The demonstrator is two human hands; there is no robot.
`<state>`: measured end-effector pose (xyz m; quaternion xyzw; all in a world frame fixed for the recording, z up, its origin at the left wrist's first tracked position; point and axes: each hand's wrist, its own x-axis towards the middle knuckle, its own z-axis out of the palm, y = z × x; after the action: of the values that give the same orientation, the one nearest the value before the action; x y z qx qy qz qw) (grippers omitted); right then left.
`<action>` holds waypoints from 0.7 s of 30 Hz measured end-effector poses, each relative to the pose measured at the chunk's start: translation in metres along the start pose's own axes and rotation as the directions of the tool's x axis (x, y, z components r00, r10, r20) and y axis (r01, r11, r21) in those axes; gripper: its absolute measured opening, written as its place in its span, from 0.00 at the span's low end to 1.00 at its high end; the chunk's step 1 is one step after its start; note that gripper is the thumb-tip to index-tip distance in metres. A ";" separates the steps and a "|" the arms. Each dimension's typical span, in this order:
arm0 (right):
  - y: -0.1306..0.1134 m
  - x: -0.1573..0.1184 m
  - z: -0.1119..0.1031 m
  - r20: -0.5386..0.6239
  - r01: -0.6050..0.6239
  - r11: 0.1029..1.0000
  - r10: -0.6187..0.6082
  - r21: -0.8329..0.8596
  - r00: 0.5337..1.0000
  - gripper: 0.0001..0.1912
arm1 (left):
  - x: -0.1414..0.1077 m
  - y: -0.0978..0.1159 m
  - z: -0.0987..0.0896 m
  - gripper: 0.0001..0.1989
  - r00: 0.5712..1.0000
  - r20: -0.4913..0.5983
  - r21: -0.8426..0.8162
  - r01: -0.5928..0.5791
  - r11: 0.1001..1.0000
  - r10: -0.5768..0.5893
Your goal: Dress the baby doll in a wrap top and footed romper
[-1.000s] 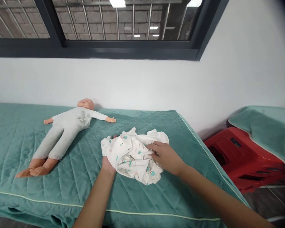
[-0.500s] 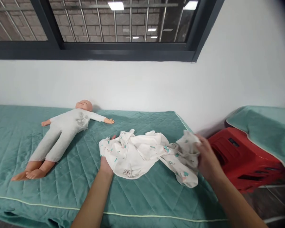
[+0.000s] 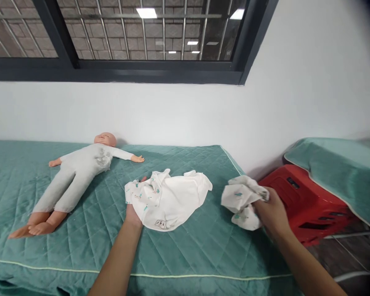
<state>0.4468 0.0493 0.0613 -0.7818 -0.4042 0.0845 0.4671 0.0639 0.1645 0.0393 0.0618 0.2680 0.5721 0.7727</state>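
In the middle of the bed lies a white baby shirt (image 3: 179, 197) with small green prints at its left end and a little label near the lower edge. My left hand (image 3: 135, 213) holds that printed end, most of its fingers hidden behind the fabric. Off to the right, my right hand (image 3: 273, 211) is closed around a second baby garment (image 3: 243, 199), white with small prints and bunched up. A gap of green bedding separates the two garments. A baby doll (image 3: 83, 170) in a pale body suit lies on its back at the left.
A green quilted cover (image 3: 179, 255) with pale piping spreads over the bed. Right of the bed, a red plastic stool or crate (image 3: 299, 193) stands under another green cloth (image 3: 342, 164). Behind are a white wall (image 3: 160, 111) and a dark-framed window (image 3: 157, 76).
The bunched garment in my right hand has come apart from the shirt and is more crumpled. My left hand stays at the shirt's printed end. The view has shifted slightly.
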 end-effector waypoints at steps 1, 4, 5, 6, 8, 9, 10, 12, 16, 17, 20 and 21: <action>0.005 0.001 -0.013 -0.058 -0.048 0.999 0.047 -0.003 0.997 0.22 | 0.000 0.000 0.000 0.24 1.000 -0.003 0.004 0.003 1.000 -0.003; 0.012 0.002 -0.038 -0.165 -0.034 0.997 0.023 -0.062 0.986 0.25 | 0.000 0.000 0.000 0.24 1.000 -0.006 0.018 0.014 1.000 -0.013; 0.013 0.003 -0.040 -0.180 0.044 0.993 -0.063 -0.108 0.982 0.24 | 0.001 0.000 0.000 0.24 1.000 -0.009 0.027 0.015 1.000 -0.015; 0.014 0.004 -0.038 -0.175 0.147 0.975 -0.175 -0.166 0.969 0.23 | 0.000 0.000 0.000 0.24 1.000 -0.013 0.039 0.015 0.999 -0.014; 0.016 0.008 -0.025 -0.069 0.355 0.899 -0.383 -0.258 0.921 0.21 | 0.000 0.000 0.001 0.24 1.000 -0.017 0.067 0.008 0.998 -0.007; 0.017 0.010 -0.015 0.018 0.422 0.864 -0.434 -0.275 0.901 0.21 | -0.001 0.000 0.002 0.25 1.000 -0.020 0.082 0.007 0.997 -0.005; 0.018 0.012 -0.005 0.113 0.458 0.845 -0.444 -0.276 0.889 0.20 | -0.002 0.000 0.003 0.25 1.000 -0.021 0.094 0.005 0.996 -0.003; 0.021 0.012 0.016 0.242 0.470 0.833 -0.411 -0.293 0.879 0.20 | -0.004 -0.001 0.004 0.26 1.000 -0.016 0.105 0.011 0.994 -0.009; 0.025 0.006 0.030 0.244 0.465 0.818 -0.400 -0.339 0.883 0.20 | -0.007 -0.002 0.006 0.25 1.000 -0.011 0.090 0.006 0.996 -0.005; 0.025 0.004 0.028 0.258 0.479 0.820 -0.412 -0.313 0.874 0.21 | -0.007 -0.002 0.005 0.25 1.000 -0.004 0.087 0.002 0.996 -0.001; 0.023 0.004 0.015 0.384 0.530 0.829 -0.438 -0.178 0.813 0.23 | -0.005 -0.002 0.003 0.24 0.999 0.028 0.085 0.013 0.996 -0.015; 0.023 0.005 0.010 0.424 0.530 0.836 -0.433 -0.141 0.795 0.24 | -0.004 -0.001 0.002 0.24 0.999 0.034 0.083 0.019 0.996 -0.022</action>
<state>0.4580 0.0542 0.0392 -0.6738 -0.6801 0.0575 0.2833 0.0653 0.1609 0.0415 0.1010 0.2786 0.5512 0.7799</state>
